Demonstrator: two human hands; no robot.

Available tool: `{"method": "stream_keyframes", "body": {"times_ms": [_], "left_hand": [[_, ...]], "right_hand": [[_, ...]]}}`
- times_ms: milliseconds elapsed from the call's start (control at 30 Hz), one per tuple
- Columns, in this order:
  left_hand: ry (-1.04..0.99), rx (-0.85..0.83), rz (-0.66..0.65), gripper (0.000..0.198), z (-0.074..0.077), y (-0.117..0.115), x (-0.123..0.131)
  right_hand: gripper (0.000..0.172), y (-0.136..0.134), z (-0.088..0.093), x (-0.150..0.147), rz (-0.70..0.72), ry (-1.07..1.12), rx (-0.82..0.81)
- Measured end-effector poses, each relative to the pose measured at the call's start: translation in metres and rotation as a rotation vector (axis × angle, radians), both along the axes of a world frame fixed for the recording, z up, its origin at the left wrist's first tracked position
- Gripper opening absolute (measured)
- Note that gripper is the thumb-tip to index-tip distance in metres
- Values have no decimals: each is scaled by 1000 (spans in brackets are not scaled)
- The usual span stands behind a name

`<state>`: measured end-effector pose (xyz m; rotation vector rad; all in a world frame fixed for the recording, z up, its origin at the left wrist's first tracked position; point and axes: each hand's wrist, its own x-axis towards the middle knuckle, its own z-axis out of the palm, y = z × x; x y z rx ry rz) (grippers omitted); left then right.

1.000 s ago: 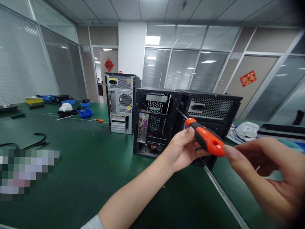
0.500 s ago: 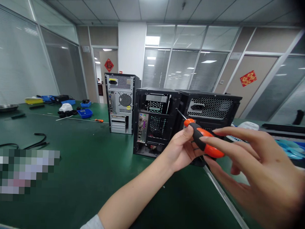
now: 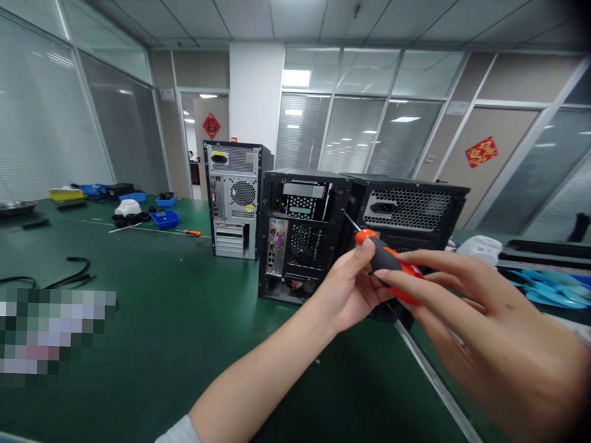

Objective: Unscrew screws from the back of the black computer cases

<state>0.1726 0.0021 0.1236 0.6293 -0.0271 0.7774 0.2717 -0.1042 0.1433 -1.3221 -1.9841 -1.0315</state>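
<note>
An orange and black screwdriver [image 3: 384, 255] points up and to the left, its thin shaft reaching the right rear edge of the middle black computer case [image 3: 301, 229]. My left hand [image 3: 354, 285] grips the front of the handle between thumb and fingers. Around the back of the handle my right hand [image 3: 485, 331] closes its fingertips. Whether the tip sits in a screw is too small to tell. The case shows its rear, with open bays and a port panel [image 3: 276, 246]. Close behind the screwdriver stands a wider black case [image 3: 412, 209].
A grey-backed computer tower [image 3: 235, 200] stands to the left of the middle case. Blue trays [image 3: 164, 218], another screwdriver [image 3: 192, 233] and black cables [image 3: 75, 272] lie on the green table [image 3: 175, 327]. At the right are light-blue items [image 3: 550, 288] and a white object [image 3: 479, 248].
My right hand has moved slightly left, and its fingers have closed from a looser spread onto the screwdriver handle. My left hand and the shaft stay nearly in place.
</note>
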Motion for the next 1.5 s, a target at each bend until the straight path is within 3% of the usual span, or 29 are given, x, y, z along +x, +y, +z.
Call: {"method": "stream_keyframes", "body": {"times_ms": [533,1033,1500], "left_hand": [[21,-78,-50,30,9,-3,-5],[-6,-137,-40,30,9,-2,-8],[-24,-75,-46,34,6,2,-6]], "right_hand": [[27,3,4,-4,19,-16,136],[19,7,9,-14,34,53,191],[19,8,8,-14,-11,79,193]]}}
